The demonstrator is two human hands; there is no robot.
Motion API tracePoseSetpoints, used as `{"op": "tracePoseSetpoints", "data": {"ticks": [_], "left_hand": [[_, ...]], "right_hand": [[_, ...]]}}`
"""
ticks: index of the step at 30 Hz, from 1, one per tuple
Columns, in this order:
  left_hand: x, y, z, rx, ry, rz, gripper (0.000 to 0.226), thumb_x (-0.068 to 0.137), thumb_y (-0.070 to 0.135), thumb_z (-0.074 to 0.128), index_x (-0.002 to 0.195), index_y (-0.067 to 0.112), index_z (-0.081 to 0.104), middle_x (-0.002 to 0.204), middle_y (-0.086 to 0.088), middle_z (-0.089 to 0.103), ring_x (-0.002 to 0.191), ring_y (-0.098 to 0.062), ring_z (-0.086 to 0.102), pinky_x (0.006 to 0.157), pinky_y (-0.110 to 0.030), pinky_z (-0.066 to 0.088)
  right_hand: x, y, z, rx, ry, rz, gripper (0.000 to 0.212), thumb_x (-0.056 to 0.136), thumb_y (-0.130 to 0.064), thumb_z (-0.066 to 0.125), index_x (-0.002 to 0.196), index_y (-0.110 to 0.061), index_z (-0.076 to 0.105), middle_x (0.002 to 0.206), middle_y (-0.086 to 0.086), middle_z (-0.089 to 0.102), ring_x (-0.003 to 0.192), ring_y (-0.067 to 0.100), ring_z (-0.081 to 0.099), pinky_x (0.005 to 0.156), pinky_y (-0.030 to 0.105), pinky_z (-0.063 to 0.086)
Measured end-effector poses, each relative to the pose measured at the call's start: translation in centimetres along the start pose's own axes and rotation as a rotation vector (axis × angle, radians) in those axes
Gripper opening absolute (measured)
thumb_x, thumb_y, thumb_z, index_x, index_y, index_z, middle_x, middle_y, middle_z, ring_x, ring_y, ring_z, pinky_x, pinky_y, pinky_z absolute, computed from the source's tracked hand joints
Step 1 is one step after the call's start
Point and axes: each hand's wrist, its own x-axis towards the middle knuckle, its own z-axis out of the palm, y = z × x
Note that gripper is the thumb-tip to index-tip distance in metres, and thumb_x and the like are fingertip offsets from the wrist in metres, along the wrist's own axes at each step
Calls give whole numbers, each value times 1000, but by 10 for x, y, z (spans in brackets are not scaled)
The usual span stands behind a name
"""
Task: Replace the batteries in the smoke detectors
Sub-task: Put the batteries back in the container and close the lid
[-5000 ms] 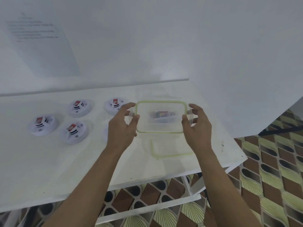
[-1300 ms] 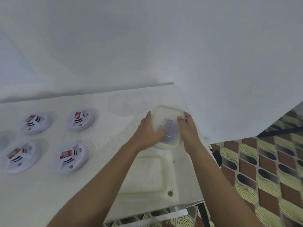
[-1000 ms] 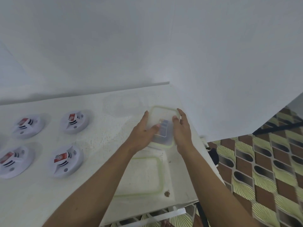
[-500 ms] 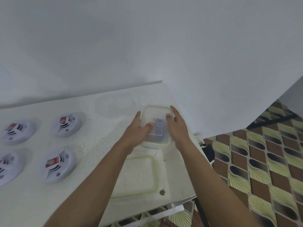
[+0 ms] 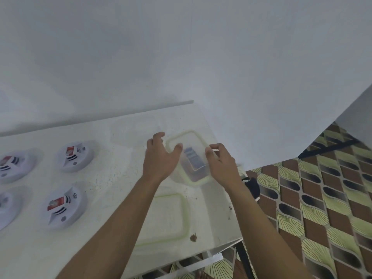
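My left hand grips the left rim of the container, right of centre on the bench. My right hand curls at the right rim, though I cannot tell if it grips. The batteries lie between them, running up-frame, nearest my left thumb.

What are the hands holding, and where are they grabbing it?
The box, it seems, by its green rim: the left hand pinches the left side and the right hand curls over the right side.
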Motion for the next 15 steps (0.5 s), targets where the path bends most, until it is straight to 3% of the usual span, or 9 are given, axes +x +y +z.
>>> {"op": "tracePoseSetpoints", "data": {"ticks": [3,6,10,12,15], "left_hand": [[10,-3,-13,61,-16,46,43,92,49,59,126,23,57,124,0,57,118,-24,52,102,-42,43],[10,-9,-20,-2,-143,28,41,92,52,60,125,28,58,120,6,60,113,-19,57,100,-41,47],[6,-21,-18,-176,-256,-12,46,88,53,65,129,44,48,128,8,56,111,-14,59,93,-36,51],[4,-25,-14,-261,-258,-5,46,88,47,68,129,45,47,128,9,57,109,-12,61,91,-35,53],[5,-28,-9,-311,-236,21,56,89,40,71,140,42,48,136,16,54,121,-8,56,103,-32,48]], "right_hand": [[10,-1,-11,-43,-182,-32,18,102,-45,50,113,-35,60,101,-15,66,88,6,61,72,24,44],[19,-2,-14,-49,-248,-44,15,99,-49,56,107,-42,66,97,-14,71,86,9,64,76,26,47],[23,-1,-13,-54,-209,-72,22,96,-47,62,112,-38,73,112,-19,72,112,4,63,99,31,49],[18,-3,-11,-47,-150,-56,24,96,-44,62,115,-34,73,110,-21,70,110,3,62,99,28,48],[6,-1,-1,54,20,-13,28,97,-33,60,124,-26,65,113,-20,64,113,5,58,100,26,44]]}}
